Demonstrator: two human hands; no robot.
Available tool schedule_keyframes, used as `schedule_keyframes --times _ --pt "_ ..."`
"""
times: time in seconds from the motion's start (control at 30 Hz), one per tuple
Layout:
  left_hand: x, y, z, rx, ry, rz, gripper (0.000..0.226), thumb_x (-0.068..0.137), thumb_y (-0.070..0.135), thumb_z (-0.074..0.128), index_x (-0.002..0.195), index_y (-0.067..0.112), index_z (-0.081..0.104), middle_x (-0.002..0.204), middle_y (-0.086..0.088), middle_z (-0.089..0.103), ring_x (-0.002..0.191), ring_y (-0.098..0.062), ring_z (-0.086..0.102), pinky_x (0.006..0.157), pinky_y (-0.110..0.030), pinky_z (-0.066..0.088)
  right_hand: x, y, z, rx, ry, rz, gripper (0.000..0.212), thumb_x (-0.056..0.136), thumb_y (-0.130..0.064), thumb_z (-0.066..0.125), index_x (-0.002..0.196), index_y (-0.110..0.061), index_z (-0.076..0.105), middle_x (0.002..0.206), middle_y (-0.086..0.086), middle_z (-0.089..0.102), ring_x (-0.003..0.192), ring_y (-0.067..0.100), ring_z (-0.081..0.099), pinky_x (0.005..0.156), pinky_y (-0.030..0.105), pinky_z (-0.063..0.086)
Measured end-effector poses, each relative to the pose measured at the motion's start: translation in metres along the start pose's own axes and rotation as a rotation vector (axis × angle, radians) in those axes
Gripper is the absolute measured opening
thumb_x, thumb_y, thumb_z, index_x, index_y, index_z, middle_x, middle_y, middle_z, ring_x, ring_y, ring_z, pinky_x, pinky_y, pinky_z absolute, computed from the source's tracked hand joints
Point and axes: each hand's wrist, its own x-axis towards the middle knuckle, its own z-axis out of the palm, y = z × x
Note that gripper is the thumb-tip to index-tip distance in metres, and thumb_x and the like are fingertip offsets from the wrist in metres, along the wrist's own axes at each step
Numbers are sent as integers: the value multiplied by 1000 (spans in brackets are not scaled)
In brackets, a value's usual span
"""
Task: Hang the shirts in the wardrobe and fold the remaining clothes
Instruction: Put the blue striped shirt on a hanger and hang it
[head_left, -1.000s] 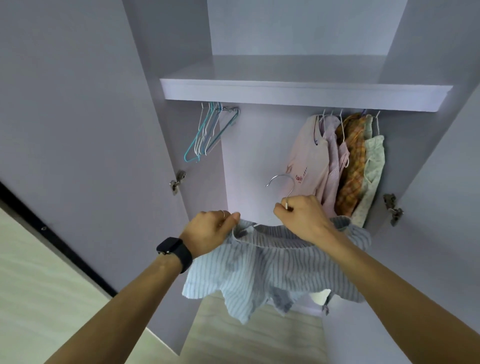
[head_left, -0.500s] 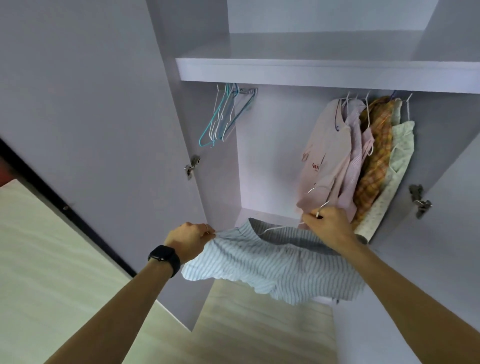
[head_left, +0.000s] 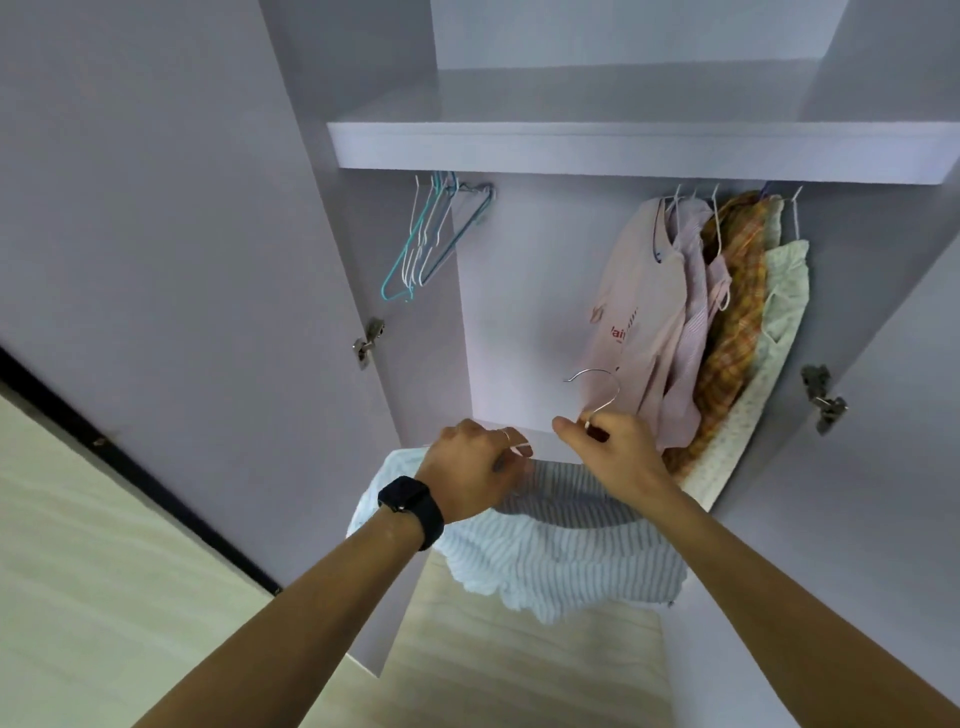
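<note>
The striped shirt (head_left: 550, 540) hangs below both hands, just in front of the open wardrobe (head_left: 519, 312), its collar bunched between them. The right hand (head_left: 613, 452) is pinched shut on the neck of a wire hanger (head_left: 597, 387), whose hook stands just above the knuckles; the hanger's arms are hidden inside the cloth. The left hand (head_left: 475, 470) is closed on the shirt's edge beside it.

To do this step well, I judge the shoulders should sit evenly on the hanger before lifting: the left hand should tug the collar straight while the right keeps the hook upright. Then raise the hook to the rail under the shelf (head_left: 623, 150), into the gap above the hands, between the empty hangers (head_left: 431, 244) up to the left and the 4 or so hung shirts (head_left: 706, 312) up to the right.

Red lettering shows on the nearest pink shirt, just above the right hand, partly folded away; only "ai" can be made out
</note>
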Motion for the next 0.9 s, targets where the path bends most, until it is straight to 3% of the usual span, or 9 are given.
schedule_keyframes --times 0.1,0.17,0.23,0.3,0.4,0.53,0.63,0.77,0.9 --pt "6 -5 -12 -61 83 -37 28 100 42 46 100 29 70 87 10 72 83 -15 61 83 -33 47 -8 13 -21 49 25 -37 10 90 -28 74 89 -22 66 85 -16 67 84 0 60 78 15 45" --pt "6 -16 -22 -225 94 -101 21 101 38 51 92 29 68 78 13 71 75 -9 62 78 -29 49 -16 35 -38 -38 46 13 24 89 -34 74 109 -33 61 104 -29 62 99 -8 56 85 13 41" --pt "6 -25 -34 -291 117 -162 18 99 37 56 87 30 67 75 14 70 73 -8 64 76 -28 51 -23 48 -47 29 -35 104 18 92 -34 70 108 -36 61 97 -30 66 95 -8 61 79 14 44" --pt "9 -29 -40 -221 144 -164 28 92 51 49 83 31 65 79 15 71 75 -8 65 80 -33 53 -29 50 -42 52 -67 119 3 97 -30 63 100 -31 64 84 -30 66 82 -8 63 69 9 44" --pt "22 -8 -43 -68 161 -89 33 89 56 46 91 31 67 85 19 72 86 -8 67 96 -32 43 -30 43 -26 15 2 64 30 101 -30 55 73 -19 48 57 -14 47 55 3 46 54 16 33" --pt "32 18 -38 -293 97 -162 17 101 32 55 91 22 63 79 4 71 74 -12 64 73 -24 45 -27 39 -21 19 33 39 35 103 -28 50 72 -16 43 60 -8 40 56 6 41 55 19 32" --pt "26 9 -35 -303 90 -144 20 102 24 55 85 18 62 70 9 62 61 0 56 61 -11 38 -31 54 -29 -39 0 23 34 103 -30 49 72 -17 46 60 -5 44 58 9 46 56 22 35" --pt "22 9 -33 -340 62 -149 22 102 25 55 91 11 68 73 6 64 62 4 56 61 -9 40 -30 66 -34 -129 -71 31 38 98 -50 51 77 -20 59 70 -2 59 69 14 56 66 34 46" --pt "20 11 -34 -399 74 -192 20 102 26 54 92 16 67 74 5 65 66 -2 59 64 -6 43 -36 63 -31 -155 -150 -76 44 99 -59 40 71 -26 49 66 -3 50 63 14 49 61 31 41"
